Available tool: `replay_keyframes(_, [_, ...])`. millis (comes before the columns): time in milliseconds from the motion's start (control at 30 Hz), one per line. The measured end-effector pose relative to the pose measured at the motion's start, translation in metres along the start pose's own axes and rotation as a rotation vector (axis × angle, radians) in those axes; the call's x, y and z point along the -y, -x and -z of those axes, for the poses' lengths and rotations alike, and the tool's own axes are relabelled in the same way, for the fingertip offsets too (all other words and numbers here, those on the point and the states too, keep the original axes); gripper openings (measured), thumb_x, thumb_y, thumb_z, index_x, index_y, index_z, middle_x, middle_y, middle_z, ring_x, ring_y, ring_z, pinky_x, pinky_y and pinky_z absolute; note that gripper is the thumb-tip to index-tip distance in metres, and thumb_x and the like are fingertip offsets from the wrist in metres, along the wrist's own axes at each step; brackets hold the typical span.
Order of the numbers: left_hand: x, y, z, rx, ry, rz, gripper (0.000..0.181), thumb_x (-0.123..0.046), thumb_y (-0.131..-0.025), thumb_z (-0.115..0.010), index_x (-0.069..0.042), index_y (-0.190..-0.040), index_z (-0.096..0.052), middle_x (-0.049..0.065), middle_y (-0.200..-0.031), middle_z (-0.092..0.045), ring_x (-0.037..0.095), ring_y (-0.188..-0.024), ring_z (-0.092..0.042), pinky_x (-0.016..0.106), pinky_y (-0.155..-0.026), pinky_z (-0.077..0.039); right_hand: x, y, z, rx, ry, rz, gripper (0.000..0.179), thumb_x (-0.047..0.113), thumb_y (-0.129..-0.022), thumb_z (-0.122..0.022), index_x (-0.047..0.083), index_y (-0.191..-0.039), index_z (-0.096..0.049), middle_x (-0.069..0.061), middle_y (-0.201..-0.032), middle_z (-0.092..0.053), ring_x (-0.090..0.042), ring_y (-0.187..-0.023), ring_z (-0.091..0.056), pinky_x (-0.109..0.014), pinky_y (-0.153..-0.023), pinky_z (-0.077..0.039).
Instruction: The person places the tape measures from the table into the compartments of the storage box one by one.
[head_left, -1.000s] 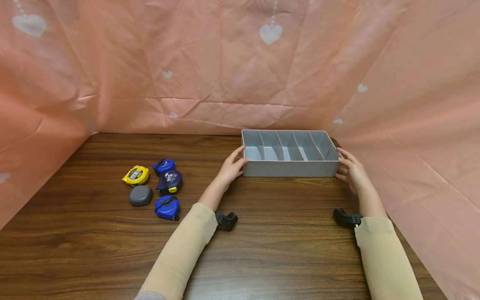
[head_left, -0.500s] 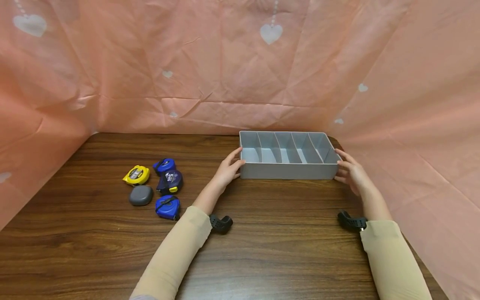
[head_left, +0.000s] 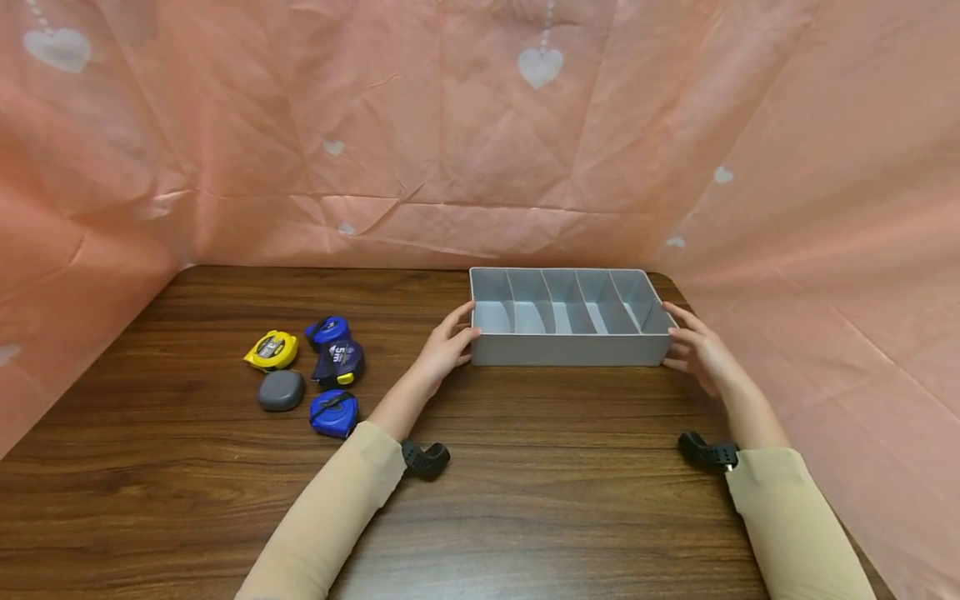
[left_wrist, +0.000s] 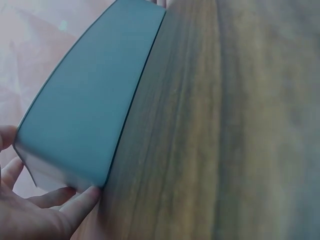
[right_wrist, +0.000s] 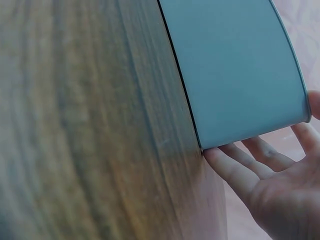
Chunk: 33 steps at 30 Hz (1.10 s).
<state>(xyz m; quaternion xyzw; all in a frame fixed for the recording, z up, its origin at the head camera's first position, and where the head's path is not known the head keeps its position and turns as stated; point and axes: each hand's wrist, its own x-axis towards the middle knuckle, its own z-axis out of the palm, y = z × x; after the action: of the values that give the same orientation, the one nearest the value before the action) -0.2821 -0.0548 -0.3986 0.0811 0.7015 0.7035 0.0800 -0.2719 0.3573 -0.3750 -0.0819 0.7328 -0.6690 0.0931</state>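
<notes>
Box (head_left: 570,351) of grey colour stands on the table (head_left: 540,500); left hand (head_left: 442,348) and right hand (head_left: 708,356) press its two opposite ends, with fingers (right_wrist: 232,172) spread apart.

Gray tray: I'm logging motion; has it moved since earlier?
Yes: the tray moved left and nearer the camera, judged against the yellow tape measure.

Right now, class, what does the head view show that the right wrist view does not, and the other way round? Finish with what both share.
Head view only: the left hand, yellow tape measure, three blue tape measures, grey rounded object and the five compartments inside the grey box.

Right wrist view only: the palm side of the right hand, close up.

Both: the right hand touching the box's right end, the wooden table and pink cloth.
</notes>
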Motion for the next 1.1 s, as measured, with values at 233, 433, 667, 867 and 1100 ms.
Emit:
replay_keyframes(233, [-0.003, 0.007, 0.005, 0.041, 0.027, 0.019, 0.058, -0.018, -0.099, -0.053, -0.017, -0.152, -0.029, 0.025, -0.148, -0.028, 0.036, -0.131, -0.037, 0.053, -0.098, -0.038, 0.001, 0.004, -0.005, 0.002, -0.001, 0.014, 0.056, 0.016, -0.105, -0.036, 0.020, -0.155, -0.014, -0.028, -0.147, -0.011, -0.004, -0.100, -0.057, -0.026, -0.081, -0.047])
replay_keyframes(433, [-0.014, 0.023, 0.004, 0.027, 0.029, 0.026, 0.056, -0.014, -0.099, -0.052, -0.016, -0.151, -0.031, 0.025, -0.146, -0.031, 0.036, -0.131, -0.037, 0.054, -0.099, -0.037, 0.003, 0.008, -0.009, 0.018, 0.005, 0.026, 0.057, 0.019, -0.104, -0.040, 0.020, -0.155, -0.015, -0.029, -0.150, -0.004, -0.007, -0.104, -0.055, -0.028, -0.082, -0.047])
replay_keyframes(667, [-0.003, 0.026, 0.005, -0.028, 0.048, 0.023, 0.054, -0.012, -0.097, -0.055, -0.020, -0.148, -0.038, 0.022, -0.140, -0.040, 0.032, -0.127, -0.043, 0.053, -0.096, -0.040, 0.003, 0.011, -0.012, 0.031, -0.001, 0.034, 0.056, 0.018, -0.104, -0.041, 0.021, -0.155, -0.018, -0.026, -0.148, -0.013, -0.009, -0.105, -0.056, -0.029, -0.083, -0.047])
replay_keyframes(867, [-0.003, 0.033, 0.009, -0.032, 0.043, 0.024, 0.054, -0.012, -0.097, -0.056, -0.021, -0.147, -0.039, 0.022, -0.140, -0.040, 0.032, -0.125, -0.045, 0.051, -0.096, -0.041, 0.002, 0.012, -0.015, 0.048, -0.007, 0.025, 0.056, 0.017, -0.104, -0.040, 0.021, -0.155, -0.017, -0.026, -0.148, -0.011, -0.011, -0.106, -0.056, -0.030, -0.083, -0.047])
replay_keyframes(1100, [-0.003, 0.042, 0.016, -0.019, 0.037, 0.024, 0.054, -0.013, -0.097, -0.055, -0.021, -0.147, -0.037, 0.022, -0.140, -0.039, 0.032, -0.124, -0.046, 0.052, -0.096, -0.041, 0.001, 0.014, -0.020, 0.066, -0.008, 0.024, 0.054, 0.014, -0.104, -0.039, 0.022, -0.154, -0.020, -0.027, -0.144, -0.017, -0.017, -0.109, -0.056, -0.032, -0.084, -0.048])
